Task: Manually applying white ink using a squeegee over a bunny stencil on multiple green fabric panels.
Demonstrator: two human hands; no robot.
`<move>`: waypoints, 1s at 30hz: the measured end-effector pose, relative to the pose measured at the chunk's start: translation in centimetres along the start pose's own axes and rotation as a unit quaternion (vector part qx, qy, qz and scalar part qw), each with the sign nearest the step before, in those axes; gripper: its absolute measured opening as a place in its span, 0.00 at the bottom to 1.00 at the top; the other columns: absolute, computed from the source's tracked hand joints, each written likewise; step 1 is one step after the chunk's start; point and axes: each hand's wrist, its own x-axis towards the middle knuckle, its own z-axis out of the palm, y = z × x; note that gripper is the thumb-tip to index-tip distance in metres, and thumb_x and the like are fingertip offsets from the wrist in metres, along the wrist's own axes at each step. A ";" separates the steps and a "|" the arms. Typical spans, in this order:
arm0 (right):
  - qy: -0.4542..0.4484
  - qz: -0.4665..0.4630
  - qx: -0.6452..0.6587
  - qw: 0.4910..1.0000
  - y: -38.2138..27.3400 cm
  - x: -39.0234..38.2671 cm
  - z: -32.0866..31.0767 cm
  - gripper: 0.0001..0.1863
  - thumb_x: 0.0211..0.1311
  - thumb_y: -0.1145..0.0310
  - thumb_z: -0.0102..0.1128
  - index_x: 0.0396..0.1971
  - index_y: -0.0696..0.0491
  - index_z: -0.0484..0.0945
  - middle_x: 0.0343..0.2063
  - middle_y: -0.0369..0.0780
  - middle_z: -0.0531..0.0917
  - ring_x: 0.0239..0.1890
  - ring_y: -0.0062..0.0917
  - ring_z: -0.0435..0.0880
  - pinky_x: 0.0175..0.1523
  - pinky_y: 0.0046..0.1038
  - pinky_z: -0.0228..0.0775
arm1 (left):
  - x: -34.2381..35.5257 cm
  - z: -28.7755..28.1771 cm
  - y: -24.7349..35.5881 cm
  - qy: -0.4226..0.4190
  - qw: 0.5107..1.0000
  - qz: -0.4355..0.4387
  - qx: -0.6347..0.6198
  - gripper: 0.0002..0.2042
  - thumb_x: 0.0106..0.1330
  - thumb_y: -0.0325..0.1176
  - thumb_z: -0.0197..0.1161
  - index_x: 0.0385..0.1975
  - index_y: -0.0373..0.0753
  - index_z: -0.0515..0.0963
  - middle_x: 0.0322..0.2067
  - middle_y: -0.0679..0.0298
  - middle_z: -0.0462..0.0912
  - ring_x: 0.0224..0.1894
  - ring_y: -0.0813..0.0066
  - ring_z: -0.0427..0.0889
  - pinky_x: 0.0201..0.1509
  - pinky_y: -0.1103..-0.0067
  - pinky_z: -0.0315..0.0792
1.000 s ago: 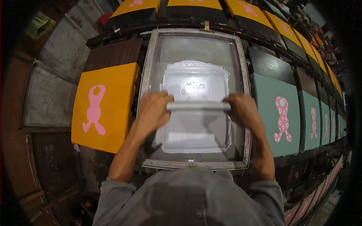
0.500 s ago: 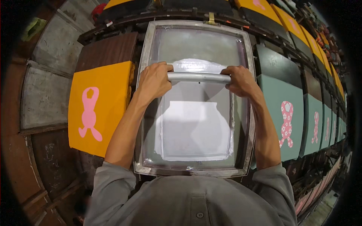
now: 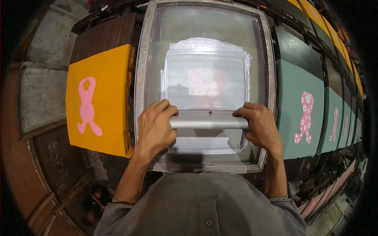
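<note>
A metal-framed printing screen [image 3: 141,78] lies flat in front of me. Both hands grip a grey squeegee handle [image 3: 208,122] across its near part: my left hand [image 3: 155,128] on the left end, my right hand [image 3: 260,126] on the right end. Beyond the squeegee the mesh carries a white ink patch [image 3: 206,74] with a faint pink figure showing through it. The fabric under the screen is mostly hidden.
An orange cloth panel [image 3: 98,98] with a pink printed figure lies to the left. A teal panel [image 3: 299,110] with a patterned pink figure lies to the right, with more teal and orange panels running away along the table. Dark boards sit between them.
The squeegee was pushed to the far part of the screen, then pulled back toward me to the near part, spreading white ink over the mesh.
</note>
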 end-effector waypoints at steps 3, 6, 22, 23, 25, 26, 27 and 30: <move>-0.011 0.016 0.003 1.000 -0.8 -2.6 1.2 0.24 0.31 0.85 0.64 0.37 0.55 0.85 0.35 0.42 0.84 0.43 0.44 0.82 0.47 0.42 0.75 | -2.6 0.5 0.7 -0.001 1.000 0.004 -0.007 0.13 0.39 0.19 0.60 0.28 0.34 0.79 0.29 0.57 0.76 0.35 0.53 0.76 0.41 0.65 0.73; -0.021 0.017 0.004 1.000 -1.8 -5.1 1.9 0.25 0.30 0.85 0.64 0.37 0.54 0.85 0.34 0.42 0.84 0.42 0.44 0.82 0.47 0.41 0.75 | -5.4 0.8 1.4 -0.016 1.000 -0.004 -0.011 0.19 0.33 0.16 0.65 0.31 0.35 0.80 0.31 0.57 0.77 0.35 0.53 0.77 0.39 0.65 0.73; -0.008 -0.020 -0.020 1.000 -3.7 -8.1 0.2 0.19 0.36 0.82 0.65 0.35 0.52 0.86 0.32 0.39 0.85 0.40 0.40 0.83 0.45 0.39 0.76 | -8.4 -1.5 2.9 -0.025 1.000 -0.003 -0.013 0.15 0.39 0.24 0.61 0.30 0.38 0.83 0.28 0.61 0.78 0.36 0.58 0.78 0.41 0.69 0.62; 0.014 -0.036 -0.025 0.999 -3.9 -7.5 -0.6 0.18 0.38 0.82 0.66 0.34 0.52 0.86 0.31 0.40 0.85 0.39 0.40 0.84 0.44 0.39 0.76 | -7.5 -2.3 3.1 -0.009 1.000 0.009 -0.008 0.14 0.40 0.24 0.61 0.31 0.38 0.83 0.28 0.60 0.78 0.36 0.57 0.77 0.41 0.69 0.62; 0.042 -0.041 -0.030 0.998 -3.9 -6.1 -1.9 0.17 0.38 0.81 0.67 0.34 0.52 0.86 0.30 0.40 0.85 0.38 0.40 0.84 0.44 0.39 0.76 | -5.8 -3.4 2.7 0.020 0.999 0.029 -0.003 0.14 0.41 0.24 0.59 0.31 0.38 0.83 0.28 0.59 0.77 0.37 0.55 0.76 0.40 0.67 0.61; 0.067 -0.044 -0.033 0.996 -3.9 -5.3 -2.6 0.16 0.39 0.80 0.68 0.34 0.52 0.86 0.30 0.40 0.85 0.37 0.40 0.84 0.43 0.38 0.77 | -4.9 -4.0 2.6 0.024 0.999 0.029 -0.002 0.14 0.41 0.24 0.59 0.31 0.38 0.83 0.28 0.59 0.77 0.37 0.55 0.76 0.40 0.67 0.61; 0.071 -0.050 -0.040 0.995 -3.7 -4.4 -3.3 0.15 0.42 0.79 0.69 0.34 0.53 0.86 0.30 0.41 0.85 0.36 0.40 0.84 0.43 0.39 0.76 | -4.0 -4.8 2.7 0.043 0.998 0.040 0.008 0.14 0.42 0.24 0.59 0.31 0.38 0.83 0.29 0.59 0.77 0.37 0.55 0.76 0.40 0.67 0.61; 0.113 -0.058 -0.043 0.991 -3.7 -2.0 -5.7 0.14 0.43 0.79 0.69 0.35 0.53 0.86 0.31 0.41 0.85 0.37 0.41 0.84 0.43 0.39 0.76 | -1.0 -6.7 2.8 0.067 0.996 0.058 0.033 0.11 0.44 0.24 0.59 0.30 0.38 0.82 0.29 0.58 0.76 0.38 0.53 0.76 0.41 0.66 0.62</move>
